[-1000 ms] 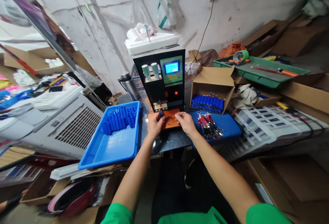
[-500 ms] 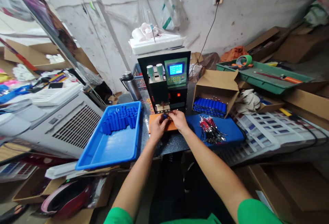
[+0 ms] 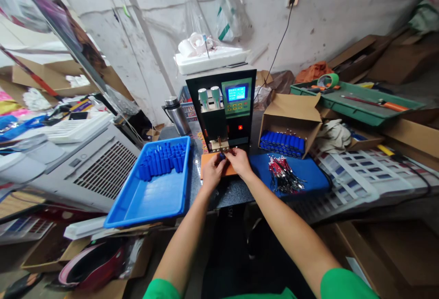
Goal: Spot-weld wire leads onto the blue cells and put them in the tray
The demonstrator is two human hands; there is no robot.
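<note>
My left hand [image 3: 212, 170] is closed around a blue battery cell [image 3: 222, 156], mostly hidden by the fingers. My right hand [image 3: 239, 162] pinches at the cell's other side; what lies between its fingertips is too small to make out. Both hands meet over an orange pad [image 3: 230, 171], just under the electrode tips [image 3: 219, 143] of a black spot welder [image 3: 242, 140]. The welder's blue display [image 3: 237, 93] is lit, and a red switch glows below it. To the right, a bundle of red and black wire leads [image 3: 285, 174] lies on a blue block [image 3: 310, 176].
On the left, a blue tray [image 3: 154, 205] holds several blue cells [image 3: 161, 161]. An open cardboard box [image 3: 291, 106] with more cells [image 3: 283, 142] stands right of the welder. A steel flask [image 3: 177, 116] is behind the tray, and a green tray [image 3: 363, 102] sits at the far right.
The view has shifted slightly, so everything appears a little lower and to the right. Both hands stay together below the electrodes, with only small finger movement.
</note>
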